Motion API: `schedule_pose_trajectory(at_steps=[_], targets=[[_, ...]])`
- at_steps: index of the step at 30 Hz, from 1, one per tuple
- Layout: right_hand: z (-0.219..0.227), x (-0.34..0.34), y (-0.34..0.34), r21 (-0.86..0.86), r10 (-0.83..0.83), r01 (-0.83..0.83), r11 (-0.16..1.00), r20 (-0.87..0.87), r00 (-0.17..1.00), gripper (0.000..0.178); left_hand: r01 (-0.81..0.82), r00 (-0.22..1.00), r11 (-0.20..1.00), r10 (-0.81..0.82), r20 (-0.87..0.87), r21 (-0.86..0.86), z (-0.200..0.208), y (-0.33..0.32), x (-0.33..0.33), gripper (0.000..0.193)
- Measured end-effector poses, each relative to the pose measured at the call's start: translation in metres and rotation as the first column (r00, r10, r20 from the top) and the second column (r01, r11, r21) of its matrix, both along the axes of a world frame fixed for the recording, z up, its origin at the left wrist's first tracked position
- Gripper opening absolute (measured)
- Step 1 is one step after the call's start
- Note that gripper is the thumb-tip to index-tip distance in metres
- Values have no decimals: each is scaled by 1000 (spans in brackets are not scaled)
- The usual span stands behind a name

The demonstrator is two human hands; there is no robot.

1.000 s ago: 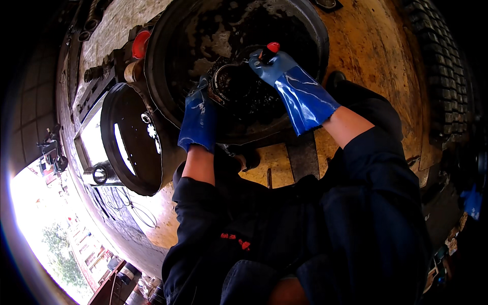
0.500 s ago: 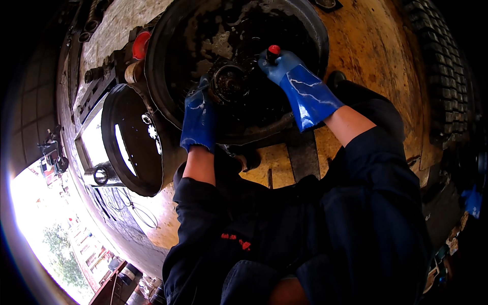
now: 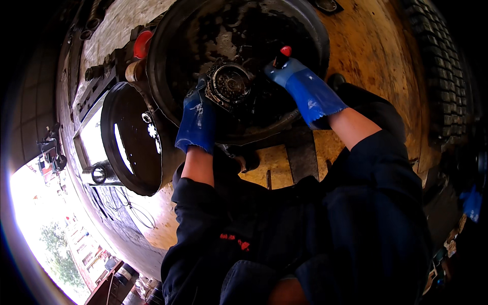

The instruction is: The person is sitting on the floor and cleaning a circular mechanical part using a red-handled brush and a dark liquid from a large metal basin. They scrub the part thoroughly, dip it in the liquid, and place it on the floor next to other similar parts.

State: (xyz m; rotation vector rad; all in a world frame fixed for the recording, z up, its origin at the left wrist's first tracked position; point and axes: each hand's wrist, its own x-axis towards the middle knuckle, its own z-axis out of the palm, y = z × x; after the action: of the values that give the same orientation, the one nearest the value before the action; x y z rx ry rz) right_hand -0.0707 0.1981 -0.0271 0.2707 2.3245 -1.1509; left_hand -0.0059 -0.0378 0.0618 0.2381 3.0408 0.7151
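A wide black basin [image 3: 165, 99] holds dark, wet liquid with foamy patches. Inside it, my left hand [image 3: 197, 104], in a blue rubber glove, is closed on the left edge of a round metal machine part [image 3: 231, 84] with a ringed centre. The part looks dark and wet. To its right, my right hand [image 3: 287, 73], gloved the same way, grips a dark handle with a red end [image 3: 285, 51]. The handle's end sticks up above the fist. Its working end is hidden, so I cannot tell the tool's kind.
Left of the basin stands a second dark round pan [image 3: 109, 127] with small metal pieces in it. Near it are a metal ring [image 3: 97, 175], a red round object [image 3: 143, 44] and thin wire [image 3: 137, 213]. A large treaded tyre [image 3: 447, 76] stands at far right.
The round part shows higher and more clearly above the dark liquid, with my left hand at its edge. My right hand and the red-ended handle have shifted slightly right.
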Motion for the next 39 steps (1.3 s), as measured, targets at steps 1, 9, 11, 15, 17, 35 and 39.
schedule_pose_trajectory(at_steps=[1,9,11,15,17,35,39], targets=[[-6,3,2,43,43,-43,998,8,999,49,8,1000,1000,-8,-19,-21,-14,-10,-2,33],[38,54,1,286,703,-703,651,123,701,46,-124,992,992,124,-8,4,0,-8,-3,33],[80,56,-10,311,803,-831,460,254,539,52,-373,925,894,339,171,249,-22,-23,-5,35],[74,74,-1,749,791,-301,591,-463,401,54,-748,582,-157,313,750,645,-39,-22,-18,37],[67,64,-8,756,775,-186,628,-585,240,48,-737,560,-363,144,816,570,-55,-25,-27,39],[104,32,13,40,106,-109,993,63,992,60,-772,588,65,-308,748,633,-9,-3,-15,41],[103,49,16,102,21,-26,994,56,998,63,-749,575,255,-208,791,612,-42,-1,-13,34]])
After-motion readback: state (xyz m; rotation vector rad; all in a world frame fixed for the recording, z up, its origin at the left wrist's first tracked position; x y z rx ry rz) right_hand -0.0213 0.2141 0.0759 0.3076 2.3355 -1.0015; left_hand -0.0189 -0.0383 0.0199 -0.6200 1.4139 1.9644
